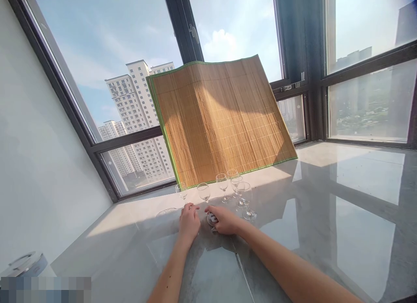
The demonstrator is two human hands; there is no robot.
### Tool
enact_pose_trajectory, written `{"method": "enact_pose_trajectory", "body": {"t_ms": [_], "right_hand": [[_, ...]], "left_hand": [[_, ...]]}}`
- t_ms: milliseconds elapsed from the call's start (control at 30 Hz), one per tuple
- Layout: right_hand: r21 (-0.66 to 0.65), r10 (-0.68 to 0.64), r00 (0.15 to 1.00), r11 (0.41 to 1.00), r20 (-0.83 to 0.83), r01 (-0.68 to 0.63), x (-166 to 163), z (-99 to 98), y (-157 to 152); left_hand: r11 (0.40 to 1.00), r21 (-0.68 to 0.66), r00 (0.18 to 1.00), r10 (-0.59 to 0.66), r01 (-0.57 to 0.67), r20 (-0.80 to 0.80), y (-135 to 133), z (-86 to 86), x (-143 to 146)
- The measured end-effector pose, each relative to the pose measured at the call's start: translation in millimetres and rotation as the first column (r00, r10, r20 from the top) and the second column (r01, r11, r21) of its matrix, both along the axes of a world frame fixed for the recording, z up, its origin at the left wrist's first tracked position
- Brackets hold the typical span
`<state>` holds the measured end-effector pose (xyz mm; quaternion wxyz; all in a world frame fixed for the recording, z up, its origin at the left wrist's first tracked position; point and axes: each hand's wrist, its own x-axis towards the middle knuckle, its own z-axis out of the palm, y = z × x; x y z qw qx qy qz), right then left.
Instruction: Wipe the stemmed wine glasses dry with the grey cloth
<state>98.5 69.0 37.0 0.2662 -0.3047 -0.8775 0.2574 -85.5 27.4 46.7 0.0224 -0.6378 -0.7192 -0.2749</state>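
My left hand [189,224] is low over the sill with its fingers bent. What is under them, if anything, is hidden. My right hand [225,220] grips a crumpled grey cloth [212,218] just to its right. A clear rounded glass edge shows beside the cloth. Right behind my hands stands a small stemmed glass [203,191], its lower part partly covered. Another stemmed glass [181,191] rises behind my left hand. Beyond my right hand several more stand upright close together, among them a front glass [244,191] and a left one [222,182].
A bamboo mat [224,120] with green edging leans against the window behind the glasses. The glossy grey sill [302,242] reflects the windows. A white wall [39,120] bounds the left side, with a white container [28,264] at the lower left corner.
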Motion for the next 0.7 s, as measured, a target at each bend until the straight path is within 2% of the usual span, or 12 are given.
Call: {"method": "enact_pose_trajectory", "body": {"t_ms": [100, 233, 467, 600, 700], "right_hand": [[0.009, -0.036, 0.998, 0.999, -0.043, 0.037, -2.0, 0.4, -0.9], [0.032, -0.206, 0.978, 0.978, -0.018, 0.206, -4.5, 7.7, -14.4], [0.095, -0.506, 0.84, 0.862, 0.197, 0.498, 1.6, 26.2, -31.7], [0.153, -0.595, 0.784, 0.804, 0.18, 0.575, 4.9, 25.4, -25.4], [0.159, -0.601, 0.778, 0.799, 0.182, 0.58, 5.7, 20.7, -18.5]], "left_hand": [[0.998, 0.021, 0.998, -0.06, 0.059, 0.036, 3.2, -3.9, -2.5], [0.988, -0.017, 0.987, -0.151, 0.152, 0.06, 3.5, -8.0, -2.4], [0.982, -0.127, 0.987, -0.148, 0.14, -0.056, -6.0, 0.7, 4.6], [0.958, -0.203, 0.972, -0.221, 0.201, -0.081, -9.8, 0.6, 12.3], [0.935, -0.282, 0.959, -0.258, 0.216, -0.119, -11.5, -3.3, 17.9]]}}
